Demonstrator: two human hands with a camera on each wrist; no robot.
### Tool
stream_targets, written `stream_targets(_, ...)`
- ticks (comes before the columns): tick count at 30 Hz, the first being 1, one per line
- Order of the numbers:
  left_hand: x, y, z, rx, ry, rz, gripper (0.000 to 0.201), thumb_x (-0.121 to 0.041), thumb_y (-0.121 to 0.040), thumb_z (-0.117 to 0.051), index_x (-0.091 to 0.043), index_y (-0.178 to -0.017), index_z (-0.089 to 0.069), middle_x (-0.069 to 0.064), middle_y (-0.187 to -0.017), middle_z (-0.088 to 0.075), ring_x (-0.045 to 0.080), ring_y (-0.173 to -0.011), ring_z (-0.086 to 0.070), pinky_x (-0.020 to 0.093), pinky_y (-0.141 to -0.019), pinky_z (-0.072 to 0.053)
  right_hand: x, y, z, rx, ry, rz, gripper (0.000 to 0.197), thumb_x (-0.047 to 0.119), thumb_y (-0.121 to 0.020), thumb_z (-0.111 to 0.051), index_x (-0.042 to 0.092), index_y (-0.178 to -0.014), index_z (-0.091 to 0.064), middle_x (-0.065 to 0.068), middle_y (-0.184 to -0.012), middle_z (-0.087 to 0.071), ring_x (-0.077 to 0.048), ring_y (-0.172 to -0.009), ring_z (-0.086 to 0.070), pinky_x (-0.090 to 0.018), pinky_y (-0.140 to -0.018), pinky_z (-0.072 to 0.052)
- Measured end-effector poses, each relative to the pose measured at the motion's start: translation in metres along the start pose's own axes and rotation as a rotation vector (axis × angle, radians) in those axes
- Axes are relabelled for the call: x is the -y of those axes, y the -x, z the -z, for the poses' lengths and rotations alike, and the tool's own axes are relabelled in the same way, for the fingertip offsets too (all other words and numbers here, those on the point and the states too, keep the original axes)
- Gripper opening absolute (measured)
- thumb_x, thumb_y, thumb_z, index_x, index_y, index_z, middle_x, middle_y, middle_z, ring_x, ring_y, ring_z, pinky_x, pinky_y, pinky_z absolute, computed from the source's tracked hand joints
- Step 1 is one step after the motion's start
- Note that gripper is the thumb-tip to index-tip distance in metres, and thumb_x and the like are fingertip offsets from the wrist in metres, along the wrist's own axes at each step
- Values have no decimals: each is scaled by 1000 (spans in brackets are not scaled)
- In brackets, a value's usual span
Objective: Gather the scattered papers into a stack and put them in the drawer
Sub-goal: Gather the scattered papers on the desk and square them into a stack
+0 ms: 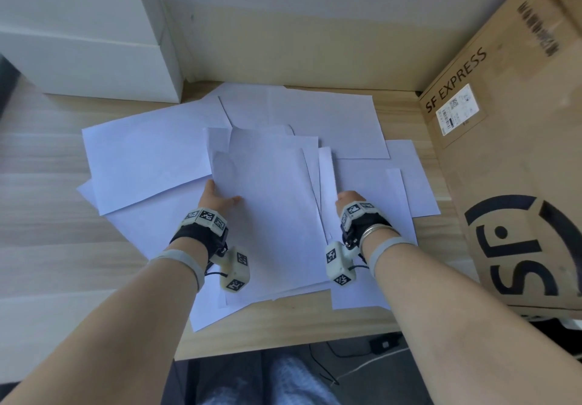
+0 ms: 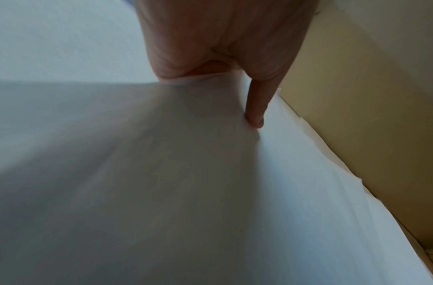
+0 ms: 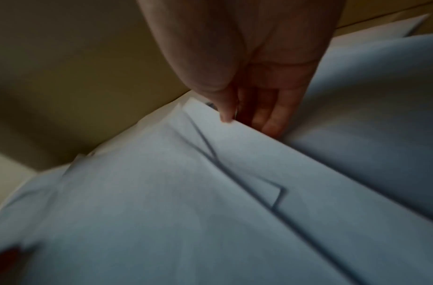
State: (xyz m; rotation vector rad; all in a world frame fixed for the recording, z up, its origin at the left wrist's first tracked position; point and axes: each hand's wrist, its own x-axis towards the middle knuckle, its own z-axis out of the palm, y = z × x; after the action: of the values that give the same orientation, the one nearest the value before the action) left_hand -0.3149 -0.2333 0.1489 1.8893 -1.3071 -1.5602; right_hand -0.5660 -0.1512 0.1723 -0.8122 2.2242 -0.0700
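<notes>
Several white paper sheets lie overlapping on the wooden desk (image 1: 47,184). In the middle is a rough, partly squared paper stack (image 1: 267,209). My left hand (image 1: 220,198) grips its left edge: the thumb (image 2: 255,108) presses on top while the fingers are hidden beneath the sheet. At the right edge, my right hand (image 1: 345,199) pinches the stack (image 3: 162,192), thumb (image 3: 225,113) on the edge and fingers (image 3: 269,119) slid underneath. Loose sheets spread out to the left (image 1: 148,158), far side (image 1: 315,114) and right (image 1: 406,177). No drawer is visible.
A large cardboard box (image 1: 510,152) marked SF EXPRESS stands on the desk at the right, close to the papers. A white cabinet (image 1: 94,42) stands at the back left. A wall closes the far side. Cables (image 1: 362,357) lie on the floor below the desk's front edge.
</notes>
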Motion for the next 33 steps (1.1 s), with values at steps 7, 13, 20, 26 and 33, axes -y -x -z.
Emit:
stream_targets(7, -2, 0, -5, 65, -33, -5, 45, -3, -78, -68, -14, -104, -33, 13, -112, -53, 30, -111, -55, 36, -87, -44, 30, 21, -23, 71, -99, 30, 61, 41, -93, -48, 10, -144, -33, -10, -149, -39, -28, -135, -41, -36, -111, -33)
stream_targets(13, -5, 3, 1, 206, 51, -72, 68, 8, -76, -67, -9, -134, -37, 8, -124, -54, 24, -113, -53, 39, -100, -43, 25, 26, -16, 37, -255, 49, 78, 34, -83, -68, 13, -146, -26, -4, -150, -38, -24, -136, -40, -35, -113, -32)
stream_targets(20, -13, 3, 2, 111, -22, -41, 45, -14, -88, -59, -8, -129, -43, 9, -107, -58, 27, -98, -60, 37, -90, -47, 26, 32, -8, -61, -307, 76, 59, 8, -88, -61, 6, -141, -34, -10, -143, -45, -25, -131, -45, -29, -104, -36)
stream_targets(26, -9, -9, 22, -403, -481, -216, 53, 11, -75, -48, -17, -121, -48, 15, -127, -42, 35, -116, -43, 37, -84, -41, 22, 33, -6, -110, -323, 62, 53, 3, -91, -53, 6, -141, -35, -11, -141, -47, -27, -127, -48, -29, -100, -39)
stream_targets(33, -1, -46, 54, -136, -801, -151, 76, -24, -84, -60, -32, -147, -18, 7, -159, -10, 32, -147, -4, 43, -118, -20, 20, 29, -10, -107, -350, 39, 54, 6, -92, -53, 8, -142, -33, -9, -143, -45, -27, -129, -46, -29, -101, -38)
